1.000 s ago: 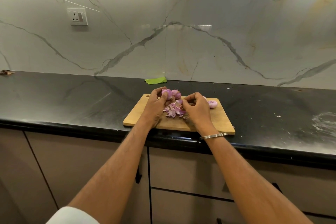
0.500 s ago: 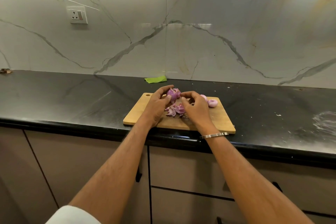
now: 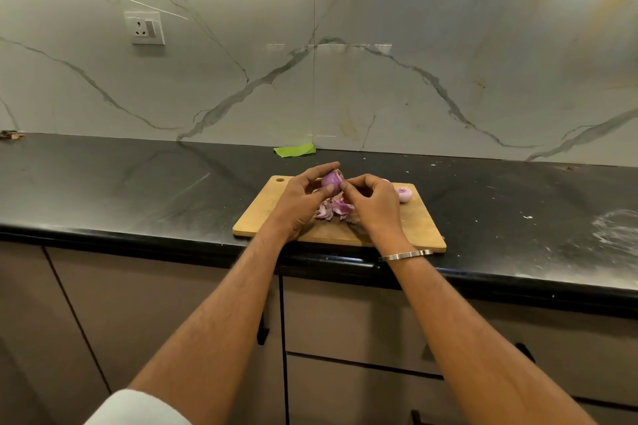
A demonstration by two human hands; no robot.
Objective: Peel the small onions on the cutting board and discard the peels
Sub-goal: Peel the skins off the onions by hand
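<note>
I have the left hand [image 3: 299,198] cupped round one small onion [image 3: 330,180], thumb on its near face and the other fingers curled over the top and far side, lifted just above the far half of the cutting board [image 3: 419,222]. The right hand [image 3: 373,203] comes in from the right, its fingers [image 3: 345,185] bunched and pinching at the onion's right end, where a flap of skin seems to stand proud; the view is too small for me to be sure it is skin and not flesh. So both hands are gripping: left on the bulb, right on its tip.

What the next pull turns on is this: the onion's long axis lies roughly left to right, tip end toward the right hand, which touches it there. I judge the strip should be drawn along that axis, toward the left hand or down toward me, with the left hand turning the bulb to feed it.

The peels [image 3: 334,209] lie in a loose heap on the board, directly beneath the hands, between the wrists. Another onion [image 3: 404,194], pale and apparently already peeled, sits near the board's far right corner, well apart from the heap. The board lies at the front edge of the counter [image 3: 138,190].
</note>
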